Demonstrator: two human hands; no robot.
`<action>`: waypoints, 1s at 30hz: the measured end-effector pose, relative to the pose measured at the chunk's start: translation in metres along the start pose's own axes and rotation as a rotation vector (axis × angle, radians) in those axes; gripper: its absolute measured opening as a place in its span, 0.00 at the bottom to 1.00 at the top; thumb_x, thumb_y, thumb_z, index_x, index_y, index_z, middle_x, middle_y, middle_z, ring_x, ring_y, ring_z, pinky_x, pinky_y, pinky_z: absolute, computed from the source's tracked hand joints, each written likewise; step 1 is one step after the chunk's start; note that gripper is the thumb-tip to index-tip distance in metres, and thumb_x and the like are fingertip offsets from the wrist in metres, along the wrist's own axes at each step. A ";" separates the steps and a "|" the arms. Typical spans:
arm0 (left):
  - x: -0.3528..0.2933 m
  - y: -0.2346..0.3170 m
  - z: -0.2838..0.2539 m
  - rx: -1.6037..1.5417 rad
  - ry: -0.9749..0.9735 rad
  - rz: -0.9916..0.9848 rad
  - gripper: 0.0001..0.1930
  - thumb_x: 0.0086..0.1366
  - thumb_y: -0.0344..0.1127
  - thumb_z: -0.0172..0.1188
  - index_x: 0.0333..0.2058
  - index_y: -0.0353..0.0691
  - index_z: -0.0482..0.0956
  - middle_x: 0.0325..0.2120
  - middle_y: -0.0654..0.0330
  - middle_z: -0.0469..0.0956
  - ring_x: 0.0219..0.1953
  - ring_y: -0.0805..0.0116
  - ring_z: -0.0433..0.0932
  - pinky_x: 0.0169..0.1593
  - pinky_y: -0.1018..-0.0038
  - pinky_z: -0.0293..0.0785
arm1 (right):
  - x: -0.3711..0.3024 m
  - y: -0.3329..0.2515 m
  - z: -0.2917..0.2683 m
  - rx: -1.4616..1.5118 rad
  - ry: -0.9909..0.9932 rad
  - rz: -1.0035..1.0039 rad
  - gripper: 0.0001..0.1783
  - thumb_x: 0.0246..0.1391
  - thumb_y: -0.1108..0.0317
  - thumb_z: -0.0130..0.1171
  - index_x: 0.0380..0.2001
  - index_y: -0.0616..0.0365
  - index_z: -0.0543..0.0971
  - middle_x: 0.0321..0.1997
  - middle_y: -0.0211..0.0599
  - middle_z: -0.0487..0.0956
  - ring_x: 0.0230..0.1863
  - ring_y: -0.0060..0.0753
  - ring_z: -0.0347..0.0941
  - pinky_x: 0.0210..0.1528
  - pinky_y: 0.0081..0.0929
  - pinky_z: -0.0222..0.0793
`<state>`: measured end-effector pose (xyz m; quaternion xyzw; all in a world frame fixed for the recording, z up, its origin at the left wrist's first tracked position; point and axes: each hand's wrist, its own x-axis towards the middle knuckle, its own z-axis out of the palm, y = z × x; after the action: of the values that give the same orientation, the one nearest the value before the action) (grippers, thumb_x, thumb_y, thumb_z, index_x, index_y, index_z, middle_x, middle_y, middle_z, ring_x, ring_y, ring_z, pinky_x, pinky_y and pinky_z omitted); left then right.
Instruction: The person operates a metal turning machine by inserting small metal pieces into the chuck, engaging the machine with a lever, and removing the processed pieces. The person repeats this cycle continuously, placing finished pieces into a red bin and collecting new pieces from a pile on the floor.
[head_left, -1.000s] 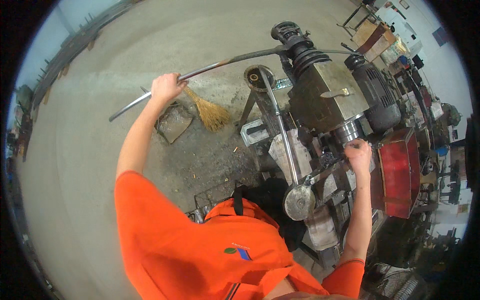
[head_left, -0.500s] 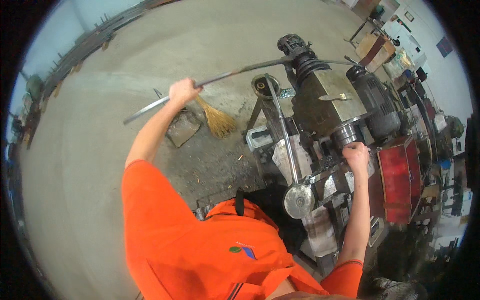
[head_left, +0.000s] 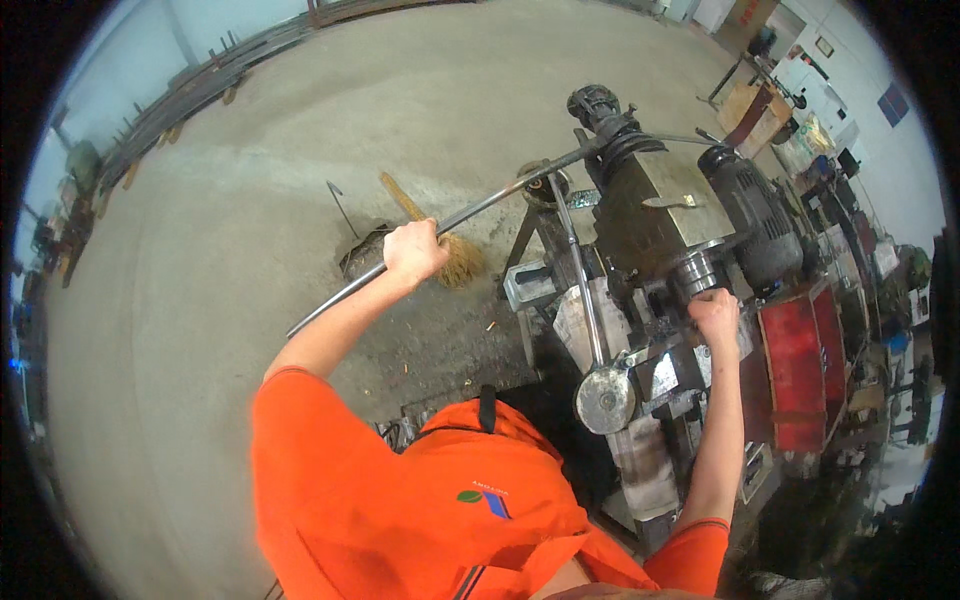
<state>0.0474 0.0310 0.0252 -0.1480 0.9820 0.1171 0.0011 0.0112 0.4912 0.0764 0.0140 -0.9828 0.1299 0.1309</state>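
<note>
My left hand (head_left: pixel 416 250) is closed around a long metal lever bar (head_left: pixel 508 190), which slants from the machine's far end down to the left. Its free lower end sticks out past my fist. My right hand (head_left: pixel 715 314) is closed at the mouth of the shiny steel spindle collar (head_left: pixel 697 273) on the greasy metal machine (head_left: pixel 645 225). What its fingers hold there, if anything, is hidden. A second, thinner lever (head_left: pixel 577 260) with a round grey hub (head_left: pixel 605 400) stands between my two arms.
A straw broom (head_left: pixel 460 262) and a dustpan (head_left: pixel 362 250) lie on the floor beyond my left forearm. An electric motor (head_left: pixel 755 215) sits right of the machine, above a red metal box (head_left: pixel 803 372). A pale tray (head_left: pixel 528 286) is at the machine's left side.
The lever bar has swung toward me and to the right, with my left hand gripping it. My right hand stays at the spindle collar. The view has shifted slightly.
</note>
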 end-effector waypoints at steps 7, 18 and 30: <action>-0.002 0.001 0.001 0.008 0.038 0.006 0.15 0.53 0.45 0.57 0.33 0.40 0.77 0.28 0.50 0.80 0.33 0.54 0.80 0.37 0.60 0.76 | -0.001 0.005 0.003 -0.041 0.007 0.004 0.13 0.34 0.66 0.54 0.22 0.61 0.83 0.26 0.57 0.78 0.33 0.57 0.76 0.41 0.39 0.71; 0.009 -0.003 0.002 -0.013 -0.087 0.076 0.18 0.52 0.46 0.56 0.37 0.38 0.75 0.30 0.48 0.79 0.36 0.50 0.78 0.39 0.57 0.73 | -0.042 0.012 -0.061 0.001 0.021 0.145 0.15 0.30 0.61 0.56 0.22 0.58 0.83 0.28 0.49 0.78 0.35 0.51 0.74 0.40 0.40 0.69; 0.108 0.014 0.037 -0.581 -0.433 0.282 0.12 0.55 0.34 0.60 0.33 0.31 0.72 0.18 0.56 0.74 0.18 0.68 0.74 0.22 0.71 0.69 | -0.126 0.107 -0.141 -0.211 0.108 0.221 0.11 0.26 0.65 0.54 0.17 0.55 0.82 0.22 0.47 0.78 0.33 0.53 0.73 0.39 0.43 0.71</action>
<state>-0.0607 0.0213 -0.0118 0.0226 0.8958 0.4177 0.1503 0.1616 0.6306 0.1483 -0.1152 -0.9780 0.0401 0.1693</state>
